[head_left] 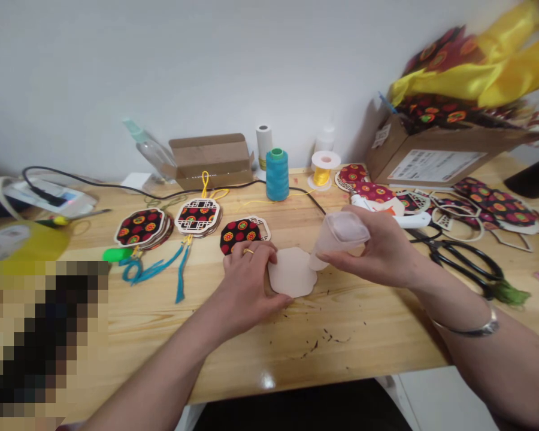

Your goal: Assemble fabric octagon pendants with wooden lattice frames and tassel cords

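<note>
A pale, flat card with scalloped edges (pixel 293 273) lies on the table in front of me. My left hand (pixel 251 281) grips its left edge between thumb and fingers, a ring on one of them. In my right hand (pixel 379 251) is a translucent white squeeze bottle (pixel 341 234), tilted, its lower end close to the card's right edge. I cannot tell whether the two touch. Just beyond my left fingers lies a dark floral fabric piece (pixel 239 236), over a pale cut-out frame (pixel 264 227).
Stacked floral pieces (pixel 139 227) and a tasselled stack (pixel 198 215) lie left. Behind stand a teal thread cone (pixel 277 175), a yellow cord spool (pixel 323 170) and an open small box (pixel 213 158). At right are black-handled scissors (pixel 469 263) and a fabric-filled carton (pixel 431 155).
</note>
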{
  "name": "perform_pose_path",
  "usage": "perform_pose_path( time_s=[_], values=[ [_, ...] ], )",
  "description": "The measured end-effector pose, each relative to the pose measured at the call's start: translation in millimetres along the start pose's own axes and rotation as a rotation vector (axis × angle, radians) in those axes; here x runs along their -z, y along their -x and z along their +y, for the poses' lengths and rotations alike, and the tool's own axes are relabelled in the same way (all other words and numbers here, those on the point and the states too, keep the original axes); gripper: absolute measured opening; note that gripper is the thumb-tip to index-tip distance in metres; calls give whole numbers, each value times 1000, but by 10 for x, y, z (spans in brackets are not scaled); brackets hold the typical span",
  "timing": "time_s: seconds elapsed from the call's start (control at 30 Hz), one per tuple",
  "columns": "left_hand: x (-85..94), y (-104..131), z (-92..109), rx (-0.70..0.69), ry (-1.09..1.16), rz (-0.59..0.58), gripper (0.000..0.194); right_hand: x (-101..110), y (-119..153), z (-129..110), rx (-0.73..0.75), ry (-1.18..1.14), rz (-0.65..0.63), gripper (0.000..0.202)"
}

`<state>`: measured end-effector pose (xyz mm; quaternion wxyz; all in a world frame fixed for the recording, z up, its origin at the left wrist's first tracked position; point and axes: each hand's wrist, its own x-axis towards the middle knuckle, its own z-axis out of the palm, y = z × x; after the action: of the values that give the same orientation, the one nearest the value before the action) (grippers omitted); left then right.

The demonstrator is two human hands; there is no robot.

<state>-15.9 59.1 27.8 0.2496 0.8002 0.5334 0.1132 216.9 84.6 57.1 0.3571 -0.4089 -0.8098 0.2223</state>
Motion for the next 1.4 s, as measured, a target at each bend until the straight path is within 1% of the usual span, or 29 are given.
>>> perform_pose_path(
  time_s=[0.1,0.23,0.43,0.53,0.63,0.73,0.8,0.93,1.17,1.4],
  values=[
    [0,0,-5,-3,-2,8,45,11,7,-14,20,-10,-35,25],
    [-11,1,-31,-12,-4,15,47,21,21,-51,8,-32,-86,25],
    [-34,-2,-44,-19,2,28,48,2,23,-86,16,-100,-123,24],
    [-9,-3,-38,-7,14,9,49,-16,33,-84,15,-201,-102,25],
    [43,-8,-50,-6,43,-10,51,-42,46,-78,-34,-362,-49,26],
    [88,-17,-79,-11,60,10,45,-81,54,-73,-76,-432,-13,27],
    [97,-21,-95,-24,48,30,39,-113,56,-72,-66,-418,-12,26],
    [75,-18,-92,-30,13,38,38,-167,63,-83,-14,-333,-41,25],
    [56,0,-48,-18,9,8,35,-217,81,-119,39,-218,-76,28],
    [67,3,-42,-7,10,1,33,-235,72,-151,62,-200,-99,31]
  ],
)
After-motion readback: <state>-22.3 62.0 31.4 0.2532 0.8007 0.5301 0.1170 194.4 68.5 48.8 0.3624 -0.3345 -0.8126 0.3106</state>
